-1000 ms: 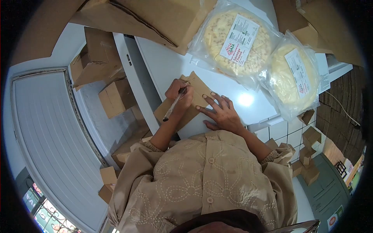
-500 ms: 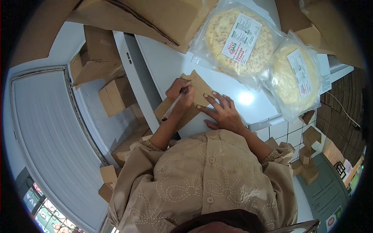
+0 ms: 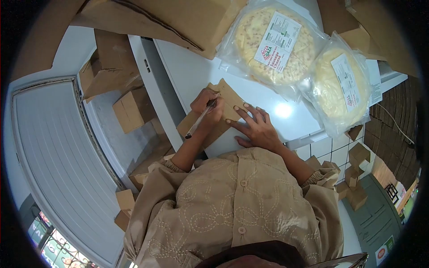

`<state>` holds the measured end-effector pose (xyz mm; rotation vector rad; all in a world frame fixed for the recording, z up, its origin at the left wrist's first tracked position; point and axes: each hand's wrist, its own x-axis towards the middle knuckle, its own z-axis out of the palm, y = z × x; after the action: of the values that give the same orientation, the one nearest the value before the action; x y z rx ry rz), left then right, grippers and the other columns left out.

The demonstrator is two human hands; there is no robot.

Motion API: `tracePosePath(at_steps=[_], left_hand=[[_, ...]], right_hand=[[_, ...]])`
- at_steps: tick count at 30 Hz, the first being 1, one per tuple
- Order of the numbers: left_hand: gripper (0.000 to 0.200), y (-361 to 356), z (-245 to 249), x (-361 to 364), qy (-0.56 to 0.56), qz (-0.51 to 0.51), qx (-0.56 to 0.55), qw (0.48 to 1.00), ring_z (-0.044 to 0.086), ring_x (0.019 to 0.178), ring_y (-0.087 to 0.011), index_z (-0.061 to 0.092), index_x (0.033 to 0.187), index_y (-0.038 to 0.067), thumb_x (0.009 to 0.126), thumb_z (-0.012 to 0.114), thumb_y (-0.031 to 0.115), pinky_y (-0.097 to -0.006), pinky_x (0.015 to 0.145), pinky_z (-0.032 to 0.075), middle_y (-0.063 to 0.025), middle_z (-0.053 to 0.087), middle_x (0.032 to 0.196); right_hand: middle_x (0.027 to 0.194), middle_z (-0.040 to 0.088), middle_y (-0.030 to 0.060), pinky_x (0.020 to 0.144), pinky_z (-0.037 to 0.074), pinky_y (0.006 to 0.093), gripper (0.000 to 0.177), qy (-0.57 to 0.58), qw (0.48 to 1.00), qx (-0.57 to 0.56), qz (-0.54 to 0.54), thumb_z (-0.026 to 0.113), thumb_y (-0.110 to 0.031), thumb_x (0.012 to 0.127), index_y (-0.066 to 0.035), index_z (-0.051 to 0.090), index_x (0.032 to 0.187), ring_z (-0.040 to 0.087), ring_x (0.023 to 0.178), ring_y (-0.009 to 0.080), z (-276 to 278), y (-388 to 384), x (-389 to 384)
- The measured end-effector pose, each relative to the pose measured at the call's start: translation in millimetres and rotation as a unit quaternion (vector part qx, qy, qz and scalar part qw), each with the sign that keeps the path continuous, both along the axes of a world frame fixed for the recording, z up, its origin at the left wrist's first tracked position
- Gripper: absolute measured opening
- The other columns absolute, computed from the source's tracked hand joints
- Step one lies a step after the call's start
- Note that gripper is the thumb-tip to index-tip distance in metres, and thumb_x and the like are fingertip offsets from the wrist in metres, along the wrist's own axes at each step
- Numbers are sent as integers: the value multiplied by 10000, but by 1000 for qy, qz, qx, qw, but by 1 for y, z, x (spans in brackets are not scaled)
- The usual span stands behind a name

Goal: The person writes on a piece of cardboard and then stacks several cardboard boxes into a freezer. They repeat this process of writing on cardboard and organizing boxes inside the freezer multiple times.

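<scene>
My left hand is closed around a clear pen with a dark end. The pen slants down toward my wrist, and its tip meets the upper part of a brown cardboard piece. The cardboard lies at an angle on the white surface, partly under both hands. To its right, my right hand is spread flat, with fingertips on the cardboard's edge. Any marks under the left hand are hidden. Beyond my hands lie a plastic-wrapped pizza labelled "Sausage Cheese" and a second wrapped pizza.
A large cardboard box stands at the front left, with another box at the front right. Several smaller boxes sit lower left, beside a white slatted door. Stacked flat cardboard is at the far right.
The view has shifted very slightly. My left hand and the pen have barely moved over the cardboard, and my right hand stays in place.
</scene>
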<state>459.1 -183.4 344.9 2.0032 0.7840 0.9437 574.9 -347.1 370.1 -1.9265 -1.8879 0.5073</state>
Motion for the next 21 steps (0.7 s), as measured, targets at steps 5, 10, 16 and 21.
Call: tracePosePath(at_steps=[5, 10, 16, 21], left_hand=[[162, -2, 6, 1, 11, -4, 3, 1000, 483, 536, -122, 481, 739, 31, 702, 628, -28, -258, 500, 417, -84, 520, 637], [173, -1, 9, 0, 30, -11, -18, 999, 511, 549, -120, 489, 727, 35, 694, 647, -26, -264, 502, 428, -81, 538, 644], [164, -3, 1, -2, 11, -4, -5, 1000, 518, 544, -115, 504, 723, 27, 699, 656, -29, -252, 504, 428, -76, 542, 636], [164, -3, 4, -4, 53, -17, -13, 998, 517, 545, -116, 499, 714, 27, 695, 648, -39, -250, 507, 424, -74, 532, 624]], right_hand=[[1386, 411, 54, 1009, 351, 476, 544, -2, 1000, -4, 3, 693, -377, 739, -296, 545, 1256, 370, 1289, 282, -2, -1, -1], [1386, 390, 41, 1017, 333, 514, 584, 0, 1000, -16, 2, 717, -396, 708, -337, 541, 1262, 351, 1291, 291, -5, -2, -2], [1392, 385, 38, 1014, 334, 511, 584, -2, 1000, -8, -1, 718, -394, 709, -329, 542, 1263, 350, 1292, 286, -5, -2, -2], [1388, 393, 39, 1010, 339, 506, 588, 1, 1000, -5, -2, 720, -393, 705, -331, 543, 1262, 355, 1289, 282, -5, -2, -2]])
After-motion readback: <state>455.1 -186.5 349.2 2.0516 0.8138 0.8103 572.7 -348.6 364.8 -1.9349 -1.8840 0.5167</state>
